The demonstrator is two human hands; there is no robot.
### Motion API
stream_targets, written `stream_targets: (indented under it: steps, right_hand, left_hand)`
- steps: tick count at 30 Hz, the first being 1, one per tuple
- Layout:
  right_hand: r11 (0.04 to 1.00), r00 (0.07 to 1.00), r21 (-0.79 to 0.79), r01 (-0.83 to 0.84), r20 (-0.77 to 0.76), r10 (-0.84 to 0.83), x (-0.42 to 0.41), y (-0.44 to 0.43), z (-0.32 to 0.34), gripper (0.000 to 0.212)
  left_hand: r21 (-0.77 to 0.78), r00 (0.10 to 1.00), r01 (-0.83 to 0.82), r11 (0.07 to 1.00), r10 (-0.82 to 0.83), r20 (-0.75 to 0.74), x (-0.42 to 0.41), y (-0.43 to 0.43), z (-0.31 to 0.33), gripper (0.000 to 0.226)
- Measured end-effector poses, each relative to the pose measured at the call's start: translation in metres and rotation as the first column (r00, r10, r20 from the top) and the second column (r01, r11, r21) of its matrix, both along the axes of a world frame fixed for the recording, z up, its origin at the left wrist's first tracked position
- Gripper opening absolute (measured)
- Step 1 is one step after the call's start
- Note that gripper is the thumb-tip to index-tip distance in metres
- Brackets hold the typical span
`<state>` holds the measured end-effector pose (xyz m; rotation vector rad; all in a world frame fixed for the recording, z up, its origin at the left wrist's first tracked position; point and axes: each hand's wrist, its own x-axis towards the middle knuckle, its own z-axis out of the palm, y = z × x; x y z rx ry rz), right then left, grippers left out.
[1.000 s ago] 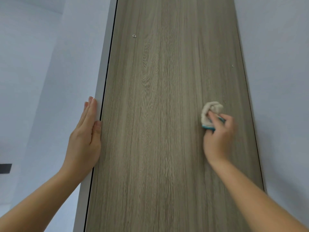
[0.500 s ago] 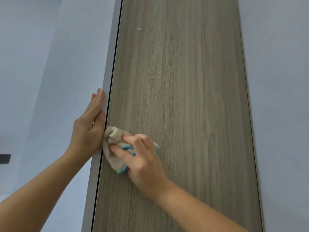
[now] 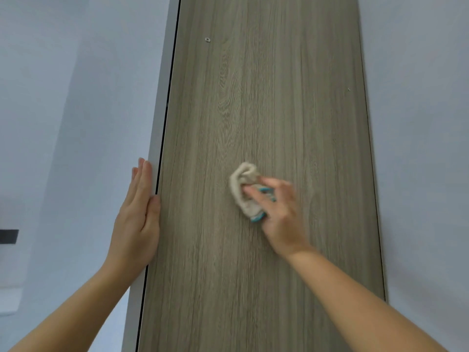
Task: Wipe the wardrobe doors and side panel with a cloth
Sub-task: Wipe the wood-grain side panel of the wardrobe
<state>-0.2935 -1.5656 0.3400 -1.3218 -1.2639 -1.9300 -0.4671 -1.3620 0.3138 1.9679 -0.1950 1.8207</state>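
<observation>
- cloth [image 3: 245, 193]: beige with blue trim, bunched against the wood-grain side panel [image 3: 266, 102], about midway between its left and right edges
- right hand [image 3: 278, 212]: fingers closed on the cloth, pressing it flat; blurred
- left hand [image 3: 138, 219]: open, empty, palm braced on the panel's left edge, beside the pale door [image 3: 158, 138]
- risk: the loose wad may slip from the fingers; strokes could miss the right edge

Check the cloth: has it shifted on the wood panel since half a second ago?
Yes. The cloth, in the right hand, moved rightward from the panel's left edge to mid-panel.
</observation>
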Motion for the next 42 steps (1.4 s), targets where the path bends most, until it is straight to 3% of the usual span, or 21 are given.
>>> stream_targets:
  steps: [4,8,12,18,21,23,26,32,37,42]
  right_hand:
    - [0.961,0.973,0.272,0.051,-0.230,0.013,0.038,-0.038,0.008,0.051]
    - [0.834,0.885,0.523,0.174,-0.455,0.101,0.066,-0.074,0.009,0.053]
    - [0.694,0.740,0.590,0.412,-0.662,0.123,0.096,-0.119,-0.019,0.056]
    - [0.689,0.671,0.600,0.406,-0.708,0.222,0.108,-0.133,-0.028,0.056]
    - [0.612,0.657,0.716,0.336,-0.644,0.392,0.095,-0.122,-0.021,0.036]
    - [0.620,0.655,0.730,0.286,-0.621,0.429,0.079,-0.104,-0.020,0.030]
    - [0.769,0.759,0.621,0.149,-0.571,0.313,0.043,-0.060,-0.030,0.048]
    - [0.953,0.899,0.303,0.001,-0.417,0.132,-0.044,0.029,-0.052,0.053]
    - [0.997,0.979,0.029,-0.078,-0.189,0.082,-0.077,0.070,-0.088,0.032]
    - [0.957,0.989,-0.289,-0.023,0.131,0.063,-0.082,0.071,-0.106,0.021]
  left_hand:
    - [0.007,1.000,-0.019,1.000,0.019,0.004,0.000,-0.003,-0.001,0.057]
    - [0.014,0.999,-0.040,0.999,0.040,0.002,0.000,-0.002,-0.001,0.057]
    - [0.018,0.999,-0.042,0.999,0.042,0.015,0.002,-0.001,-0.002,0.058]
    - [0.029,0.999,-0.036,0.999,0.036,0.015,0.003,0.001,-0.002,0.058]
    - [0.027,0.999,-0.036,0.999,0.035,0.014,0.003,0.001,-0.003,0.058]
    - [0.026,0.999,-0.035,0.999,0.035,0.017,0.003,0.000,-0.002,0.057]
    - [0.018,0.999,-0.035,0.999,0.035,0.016,0.003,0.000,-0.002,0.057]
    - [-0.003,1.000,0.004,1.000,-0.004,0.021,-0.001,0.002,-0.002,0.055]
    - [0.048,0.997,-0.062,0.997,0.061,0.037,-0.006,0.010,0.002,0.057]
    - [0.063,0.998,-0.064,0.996,0.064,-0.007,-0.006,0.007,0.000,0.056]
